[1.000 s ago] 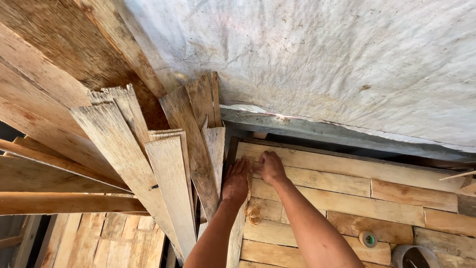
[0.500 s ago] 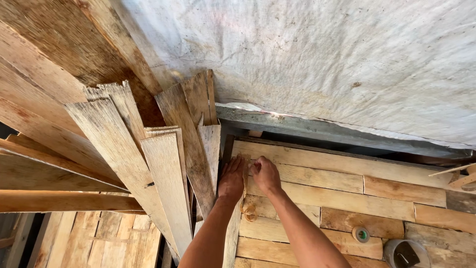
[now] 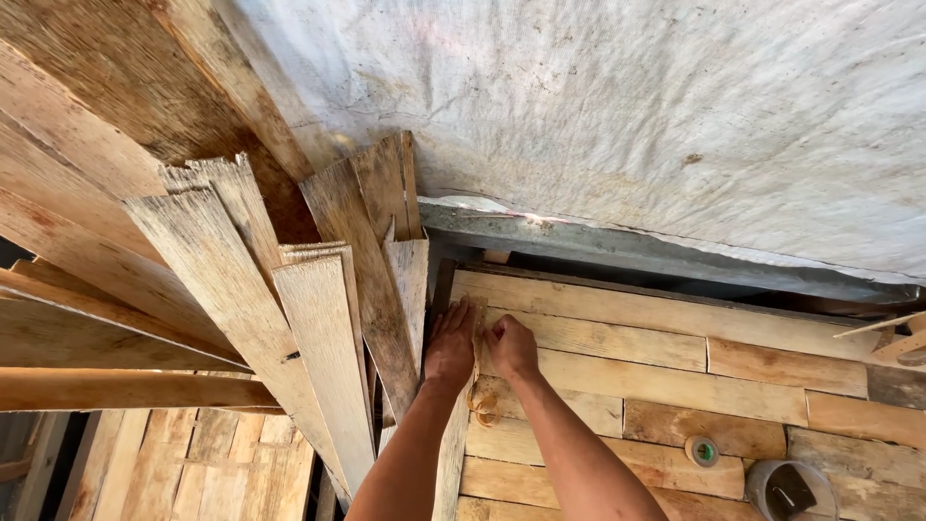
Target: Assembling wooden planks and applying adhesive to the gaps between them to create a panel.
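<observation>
My left hand lies flat on the left edge of a floor of pale wooden planks, fingers pointing up the frame. My right hand sits just beside it with its fingers curled down onto the same plank edge. Between and below the two hands runs a narrow upright plank that reaches the bottom of the frame. Whether either hand grips this plank or only presses on it I cannot tell. A bundle of rough leaning boards stands right next to my left hand.
Grey-white sheeting hangs behind, above a grey ledge. A small tape roll and a grey bucket stand on the planks at lower right. More boards slope at the left, with a lower plank floor beneath them.
Both hands have slid slightly left and down the frame, closer together at the plank edge. The view has shifted a little as well.
</observation>
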